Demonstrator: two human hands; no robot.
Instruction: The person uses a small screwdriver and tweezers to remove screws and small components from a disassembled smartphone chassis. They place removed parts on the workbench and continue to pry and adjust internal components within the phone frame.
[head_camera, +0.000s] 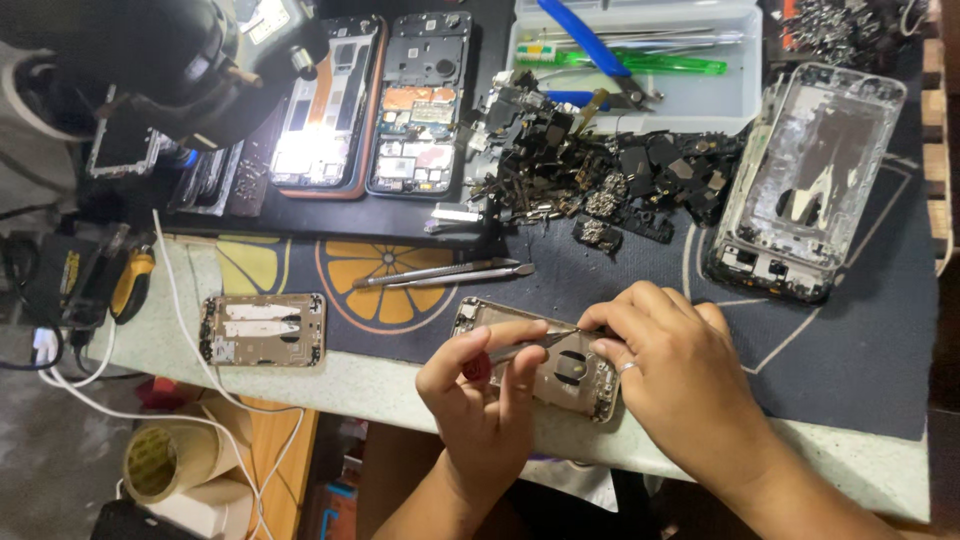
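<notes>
Both hands work at the desk's near edge. Left hand (485, 385) has its grip closed around a screwdriver (520, 350) with a red end, the thin shaft pointing right. Right hand (675, 370) pinches its fingers together at the tool's tip, pressing on the phone frame (575, 375), though what, if anything, sits between those fingertips is too small to tell. That gold frame lies flat, partly on the dark mat (850, 330) and partly over the pale desk edge, tilted a little.

It looks light, stiff and thin, with a smooth metal back that would slide easily; best held by its long side rails, not by the inner parts, which seem delicate. The screwdriver is slim and likely to roll.

A second gold frame (262, 328) lies further left near the same edge. Two metal tools (445, 273) rest just beyond the hands, on the orange-slice print. Behind them sits a heap of small dark parts (600, 175). Two opened phones (380, 105) lie towards the far left, a white tray (700, 100) of tools at the far edge, and a silver frame (810, 180) towards the right.
</notes>
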